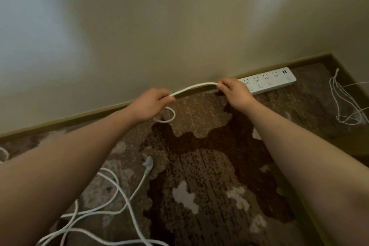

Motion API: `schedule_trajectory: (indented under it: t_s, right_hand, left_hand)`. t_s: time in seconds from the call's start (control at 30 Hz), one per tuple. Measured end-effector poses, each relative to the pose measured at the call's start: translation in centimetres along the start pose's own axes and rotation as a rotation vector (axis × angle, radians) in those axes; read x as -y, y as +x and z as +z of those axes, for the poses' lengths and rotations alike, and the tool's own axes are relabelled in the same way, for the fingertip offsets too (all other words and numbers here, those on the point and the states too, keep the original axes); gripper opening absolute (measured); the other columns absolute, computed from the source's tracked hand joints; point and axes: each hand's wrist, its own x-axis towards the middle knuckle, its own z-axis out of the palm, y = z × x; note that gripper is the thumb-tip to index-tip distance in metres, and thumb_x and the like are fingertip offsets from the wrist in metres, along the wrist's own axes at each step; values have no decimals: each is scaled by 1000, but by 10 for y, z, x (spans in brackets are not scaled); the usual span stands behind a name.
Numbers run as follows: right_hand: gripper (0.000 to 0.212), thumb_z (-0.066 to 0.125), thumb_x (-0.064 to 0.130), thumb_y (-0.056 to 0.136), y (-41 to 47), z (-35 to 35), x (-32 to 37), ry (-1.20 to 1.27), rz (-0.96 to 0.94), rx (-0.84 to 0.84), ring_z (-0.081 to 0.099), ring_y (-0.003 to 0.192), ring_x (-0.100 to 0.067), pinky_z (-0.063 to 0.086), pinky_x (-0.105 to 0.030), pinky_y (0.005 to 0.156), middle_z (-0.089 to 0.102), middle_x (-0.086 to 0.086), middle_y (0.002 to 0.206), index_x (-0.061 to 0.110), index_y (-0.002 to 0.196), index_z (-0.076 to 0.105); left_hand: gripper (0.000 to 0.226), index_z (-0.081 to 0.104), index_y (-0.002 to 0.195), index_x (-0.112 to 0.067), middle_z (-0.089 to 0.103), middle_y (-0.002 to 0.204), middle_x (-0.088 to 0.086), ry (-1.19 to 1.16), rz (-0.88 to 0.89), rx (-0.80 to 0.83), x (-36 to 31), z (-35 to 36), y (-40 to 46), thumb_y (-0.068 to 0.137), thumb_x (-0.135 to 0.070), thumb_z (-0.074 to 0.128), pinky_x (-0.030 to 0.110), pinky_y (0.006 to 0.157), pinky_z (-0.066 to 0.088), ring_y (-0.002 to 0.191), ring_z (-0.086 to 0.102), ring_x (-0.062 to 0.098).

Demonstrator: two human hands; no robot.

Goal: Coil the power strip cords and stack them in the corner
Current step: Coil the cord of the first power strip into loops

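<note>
A white power strip [273, 82] lies on the carpet along the baseboard, near the room's corner. Its white cord [194, 86] arches between my two hands above the floor. My left hand [150, 105] pinches the cord's left part, and a small loop [168, 116] hangs below that hand. My right hand [234, 91] pinches the cord just in front of the strip's near end, which it partly hides. More white cord [119, 203] lies in loose curves on the carpet at lower left, ending in a white plug [148, 163].
A thin white wire [347, 104] lies tangled in the right corner by the baseboard [79, 117]. Beige walls meet at the far right. The brown patterned carpet [209, 166] covers the floor.
</note>
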Motion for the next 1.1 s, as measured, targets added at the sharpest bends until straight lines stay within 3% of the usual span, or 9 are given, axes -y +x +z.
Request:
schedule_trajectory:
  t_s: [0.13,0.23,0.33,0.47,0.6,0.8,0.9,1.0,1.1]
  right_hand:
    - [10,55,37,99,-13,0,34,-220,-119,211,48,96,-19,43,-37,81,58,4,88,28,98,60]
    - [9,54,38,100,-27,-4,77,-22,-260,280,54,77,-9,42,-25,67,59,10,80,36,92,57]
    - [26,45,31,105,-29,-15,96,-34,-265,199,49,65,-7,36,-25,59,54,7,71,28,81,55]
    - [30,40,31,106,-23,-43,81,-92,-109,53,44,61,-10,34,-23,54,48,3,68,14,87,55]
    - [30,40,30,106,-23,-44,72,-75,-37,-21,45,64,-15,34,-26,56,49,1,69,11,89,56]
    - [32,38,30,107,-28,-19,111,182,-191,12,46,64,-12,35,-29,58,51,4,70,17,88,61]
    - [33,42,34,105,-36,-14,117,74,-252,67,48,64,-11,37,-31,60,52,6,69,25,78,57]
    - [33,44,36,104,-34,-23,107,19,-227,10,50,65,-15,38,-32,59,53,3,69,19,80,58]
    - [32,41,33,106,-26,-41,93,109,-114,-214,53,74,-24,41,-33,61,57,-3,76,11,90,59]
  left_hand:
    - [23,68,94,-8,65,86,13,146,33,-81,9,-20,-14,96,-21,49,35,72,42,83,58,27]
    - [20,69,91,-12,60,71,2,96,125,-123,-19,-19,-5,95,-20,51,30,64,36,70,53,17]
    - [19,67,85,-13,48,57,-4,-16,140,-150,-36,-27,1,94,-20,52,27,55,34,54,43,10]
    - [21,61,86,-7,46,59,3,-117,52,-95,-11,-34,-15,97,-12,44,17,48,38,52,45,14]
    - [26,60,83,-6,45,57,6,-169,-30,-185,19,-38,-31,99,-13,40,21,51,40,41,48,6]
    - [29,62,72,-18,39,53,0,-311,3,-342,-9,-40,-26,95,-17,44,26,47,31,45,34,15]
    - [29,60,74,-14,39,56,3,-353,-41,-340,-17,-32,-34,97,-15,43,27,49,31,48,35,17]
    - [27,60,79,-12,43,58,3,-225,-38,-225,-14,-36,-50,99,-17,42,22,49,39,51,42,16]
    - [29,60,81,-12,45,59,1,-28,-37,-197,-10,-56,-60,100,-20,40,27,53,35,58,44,20]
